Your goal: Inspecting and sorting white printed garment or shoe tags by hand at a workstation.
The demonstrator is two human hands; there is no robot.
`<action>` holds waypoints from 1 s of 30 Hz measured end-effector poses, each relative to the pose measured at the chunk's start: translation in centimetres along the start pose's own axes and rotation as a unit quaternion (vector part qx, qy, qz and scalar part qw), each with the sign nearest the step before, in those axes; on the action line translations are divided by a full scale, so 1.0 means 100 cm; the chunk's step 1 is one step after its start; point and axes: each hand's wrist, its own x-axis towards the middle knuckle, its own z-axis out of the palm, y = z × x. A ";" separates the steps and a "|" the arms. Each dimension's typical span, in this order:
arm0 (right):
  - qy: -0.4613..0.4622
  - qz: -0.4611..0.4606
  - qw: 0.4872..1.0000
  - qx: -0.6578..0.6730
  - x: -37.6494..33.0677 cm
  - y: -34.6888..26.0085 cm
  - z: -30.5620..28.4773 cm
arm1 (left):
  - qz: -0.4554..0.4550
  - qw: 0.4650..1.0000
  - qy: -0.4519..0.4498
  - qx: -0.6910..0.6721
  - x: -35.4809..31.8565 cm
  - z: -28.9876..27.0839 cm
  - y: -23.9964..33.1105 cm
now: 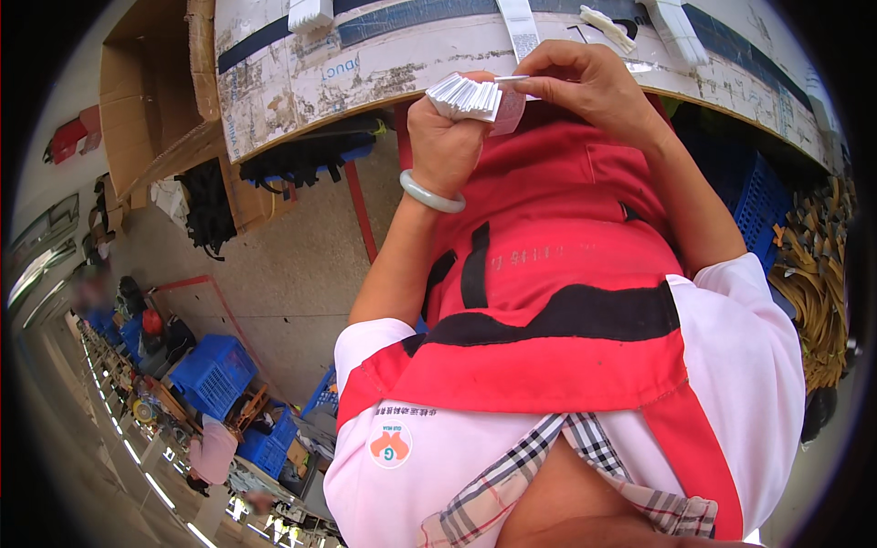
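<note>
My left hand (445, 151), with a pale bangle on its wrist, is wrapped round a fanned stack of small white labels (464, 96) just off the table's near edge. Beside it, my right hand (585, 87) pinches one thin white label (512, 79) between thumb and forefinger, close to the stack's top right corner. A translucent piece (509, 111) hangs next to the stack; how it is held is hidden. Beyond the hands, a printed white label strip (519, 29) lies on the worn cardboard-covered table (384, 71).
White label bundles (311, 14) (674, 35) and a bunched white strip (607, 27) lie further back on the table. An open cardboard box (151, 100) stands at its left. Blue crates (215, 373) and a person in pink (212, 452) are lower left; tan strips (813, 283) hang right.
</note>
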 end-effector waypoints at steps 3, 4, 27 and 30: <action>-0.009 -0.003 1.000 0.004 0.000 -0.004 0.000 | 0.002 1.000 0.004 0.000 -0.001 0.000 -0.005; -0.017 -0.009 1.000 0.022 0.001 -0.005 0.001 | 0.009 1.000 0.006 0.006 -0.002 0.000 -0.006; 0.181 -0.083 0.939 -0.281 0.035 0.023 -0.012 | -0.240 0.934 -0.109 -0.240 0.005 0.001 -0.010; 0.185 -0.070 0.952 -0.235 0.044 0.034 -0.018 | -0.224 0.953 -0.089 -0.181 0.007 0.004 -0.008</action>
